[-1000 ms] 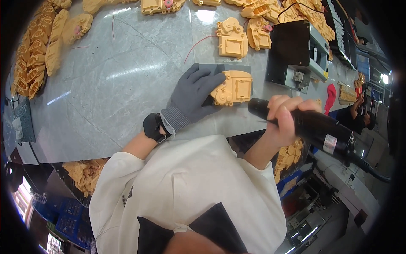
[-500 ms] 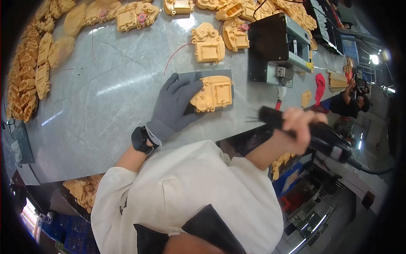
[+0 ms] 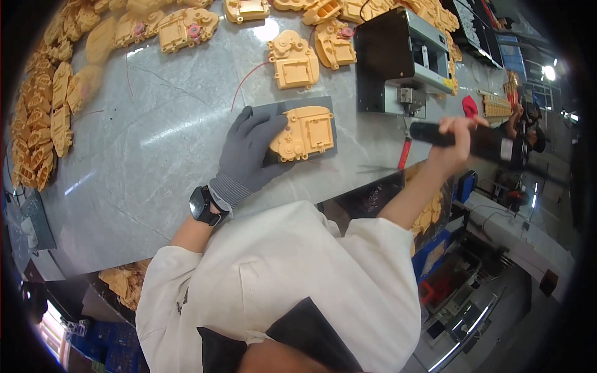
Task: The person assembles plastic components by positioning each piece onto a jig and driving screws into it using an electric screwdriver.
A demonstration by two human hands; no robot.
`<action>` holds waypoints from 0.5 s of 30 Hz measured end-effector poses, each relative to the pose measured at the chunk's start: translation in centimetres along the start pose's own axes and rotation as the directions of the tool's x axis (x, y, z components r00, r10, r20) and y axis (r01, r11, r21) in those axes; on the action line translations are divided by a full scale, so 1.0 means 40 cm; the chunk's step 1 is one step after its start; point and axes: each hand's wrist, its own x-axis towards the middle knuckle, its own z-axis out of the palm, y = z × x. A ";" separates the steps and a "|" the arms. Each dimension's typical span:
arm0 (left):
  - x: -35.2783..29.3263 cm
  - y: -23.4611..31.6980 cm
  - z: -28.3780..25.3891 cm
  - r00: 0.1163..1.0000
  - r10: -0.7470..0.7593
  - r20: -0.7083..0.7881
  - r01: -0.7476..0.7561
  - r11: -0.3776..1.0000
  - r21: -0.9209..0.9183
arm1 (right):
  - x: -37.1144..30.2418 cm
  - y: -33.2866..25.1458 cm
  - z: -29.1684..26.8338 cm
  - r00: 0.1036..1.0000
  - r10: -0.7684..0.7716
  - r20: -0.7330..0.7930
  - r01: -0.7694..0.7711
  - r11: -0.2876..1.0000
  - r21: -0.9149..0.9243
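My left hand [image 3: 249, 152], in a grey glove, grips the left side of a yellow-orange plastic housing [image 3: 317, 132] with thumb and fingers. The housing lies on a dark flat pad [image 3: 329, 105] on the table, its moulded frame and posts facing up. My bare right hand [image 3: 457, 140] is wrapped round a black corded electric screwdriver [image 3: 488, 144], held in the air off to the right. The tool's front end points left, near the metal front of a black box-shaped machine [image 3: 379, 68]. Motion blurs the tool, and its tip is hard to make out.
A red-handled tool [image 3: 405, 153] lies below the machine. More housings, one with a red wire [image 3: 293, 62], line the far side; a heap of orange parts [image 3: 34, 118] fills the left. A red cloth [image 3: 469, 105] lies at the right. Other people [image 3: 528, 133] are beyond.
My right hand has moved the electric screwdriver up and to the right, closer to the machine's front. My left hand keeps its hold on the housing. The whole view has shifted slightly.
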 end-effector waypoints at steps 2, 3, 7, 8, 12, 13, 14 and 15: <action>-0.003 -0.007 0.001 0.999 -0.021 -0.037 0.021 1.000 0.005 | -0.089 -0.043 0.031 0.990 0.014 0.140 -0.034 0.990 0.139; -0.001 -0.005 0.002 0.999 0.002 -0.036 -0.002 1.000 -0.019 | -0.138 -0.074 0.052 0.971 -0.032 0.235 -0.017 0.979 0.204; 0.006 -0.006 0.000 0.998 0.024 -0.052 -0.026 0.999 -0.037 | -0.250 -0.116 0.145 0.812 -0.134 0.568 -0.095 0.930 0.356; 0.000 -0.014 0.004 0.998 0.010 -0.061 -0.011 1.000 -0.024 | -0.270 -0.102 0.171 0.819 -0.122 0.561 -0.108 0.927 0.359; -0.003 -0.014 0.001 1.000 0.009 -0.011 -0.009 1.000 -0.013 | -0.306 -0.099 0.227 0.887 -0.067 0.456 -0.094 0.943 0.320; -0.006 -0.013 0.001 1.000 0.021 -0.011 -0.021 1.000 -0.012 | -0.304 -0.098 0.231 0.883 -0.070 0.465 -0.097 0.940 0.326; -0.007 -0.012 0.000 1.000 0.012 -0.019 -0.012 1.000 -0.010 | -0.303 -0.096 0.234 0.878 -0.069 0.475 -0.104 0.939 0.328; -0.007 -0.013 0.000 0.998 0.026 -0.049 -0.026 1.000 -0.012 | -0.305 -0.093 0.235 0.876 -0.069 0.478 -0.106 0.938 0.330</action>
